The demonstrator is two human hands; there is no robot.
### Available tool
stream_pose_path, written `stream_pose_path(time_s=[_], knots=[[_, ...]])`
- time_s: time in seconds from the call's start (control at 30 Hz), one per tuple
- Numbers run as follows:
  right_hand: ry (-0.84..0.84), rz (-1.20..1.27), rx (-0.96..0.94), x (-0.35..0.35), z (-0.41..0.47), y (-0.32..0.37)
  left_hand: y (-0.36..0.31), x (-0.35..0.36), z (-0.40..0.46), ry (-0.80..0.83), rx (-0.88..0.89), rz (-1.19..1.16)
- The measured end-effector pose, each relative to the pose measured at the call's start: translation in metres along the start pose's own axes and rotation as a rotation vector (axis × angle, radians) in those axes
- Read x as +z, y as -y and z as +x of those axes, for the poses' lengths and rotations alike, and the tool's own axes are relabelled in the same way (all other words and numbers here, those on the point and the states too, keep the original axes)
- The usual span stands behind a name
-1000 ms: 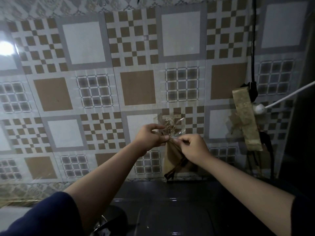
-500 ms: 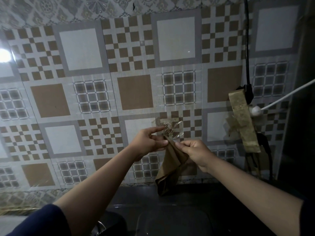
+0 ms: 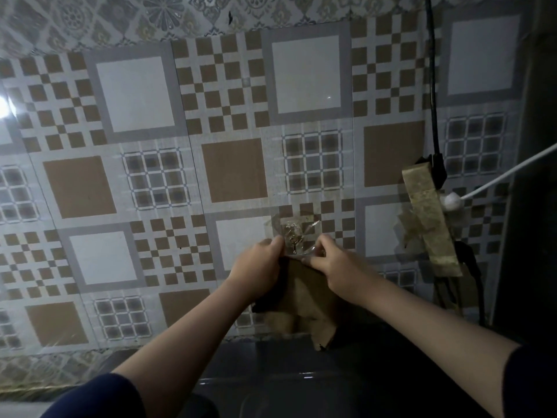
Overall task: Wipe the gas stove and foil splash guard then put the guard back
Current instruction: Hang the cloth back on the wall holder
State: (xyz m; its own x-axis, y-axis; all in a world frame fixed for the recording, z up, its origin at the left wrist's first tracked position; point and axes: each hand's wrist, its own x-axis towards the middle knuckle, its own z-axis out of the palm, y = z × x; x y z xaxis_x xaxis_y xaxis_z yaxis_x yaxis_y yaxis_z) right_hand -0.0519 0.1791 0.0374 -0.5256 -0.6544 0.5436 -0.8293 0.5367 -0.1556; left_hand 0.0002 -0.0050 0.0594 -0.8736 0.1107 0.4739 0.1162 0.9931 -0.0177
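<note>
Cloth (image 3: 301,294) hangs against the tiled wall (image 3: 150,182) at 6 o'clock from the hook (image 3: 294,244). Left hand (image 3: 259,267) and right hand (image 3: 334,270) each pinch its top edge. Best: pull that edge taut, loop it over the hook, then let go.

Glossy ceramic wall tiles (image 3: 307,70), smooth, throwing back a bright glare at far left. Matt brown cloth (image 3: 301,300), soft and creased. Clear shiny plastic hook pad (image 3: 297,236) with a small metal hook. Yellowed, grimy tape (image 3: 428,218), dull-surfaced. Dark glossy stove top (image 3: 271,384), smooth, faint reflections.
</note>
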Motion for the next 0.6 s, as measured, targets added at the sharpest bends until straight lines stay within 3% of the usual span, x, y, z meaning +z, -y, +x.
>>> stream_pose_path(time_s=[0.2,0.6], knots=[[-0.034,-0.205,0.027,0.005,0.024,-0.007,0.01,0.012,0.019,-0.038,0.117,0.128],[-0.006,-0.204,0.091,0.046,0.017,-0.006,-0.004,0.046,0.012,0.054,-0.088,-0.121]])
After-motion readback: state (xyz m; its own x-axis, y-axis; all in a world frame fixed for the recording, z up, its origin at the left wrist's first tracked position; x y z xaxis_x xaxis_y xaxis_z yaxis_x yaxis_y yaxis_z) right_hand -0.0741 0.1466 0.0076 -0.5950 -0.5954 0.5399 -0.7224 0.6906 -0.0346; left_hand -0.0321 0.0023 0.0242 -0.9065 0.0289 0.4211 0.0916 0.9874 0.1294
